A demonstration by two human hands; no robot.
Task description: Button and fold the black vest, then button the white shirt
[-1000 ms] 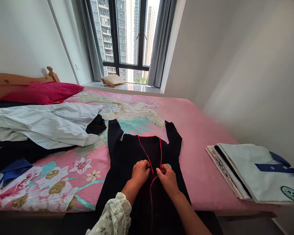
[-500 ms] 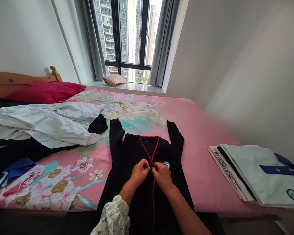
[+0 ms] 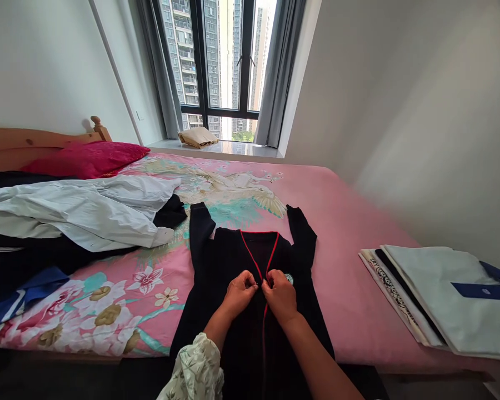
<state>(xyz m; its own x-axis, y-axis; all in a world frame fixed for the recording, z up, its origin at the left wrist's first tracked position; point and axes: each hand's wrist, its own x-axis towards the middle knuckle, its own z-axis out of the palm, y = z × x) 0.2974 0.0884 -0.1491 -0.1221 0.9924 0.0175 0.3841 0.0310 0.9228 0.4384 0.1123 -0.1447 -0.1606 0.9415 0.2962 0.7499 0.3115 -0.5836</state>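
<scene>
A black cardigan (image 3: 237,250) with red trim along its V-neck and front edge lies face up on the bed, its sleeves pointing away from me. At the bottom of the V, my left hand (image 3: 240,291) pinches the cardigan's front edge between thumb and fingers. Close beside it, my right hand (image 3: 280,294) pinches the red-trimmed edge on the other side. The fingertips nearly meet, and any button between them is too small to make out. A round green-and-white badge (image 3: 289,278) on the chest is partly covered by my right hand.
Folded clothes (image 3: 445,289) are stacked at the bed's right front edge. On the left, a white shirt (image 3: 79,208) lies over dark garments, with a blue garment (image 3: 23,297) in front. Behind them sits a red pillow (image 3: 89,158). A beige folded cloth (image 3: 198,137) rests on the windowsill.
My right hand has drawn its red-trimmed edge slightly right, so the neckline stands a little wider and more of the badge is covered. The view has shifted slightly.
</scene>
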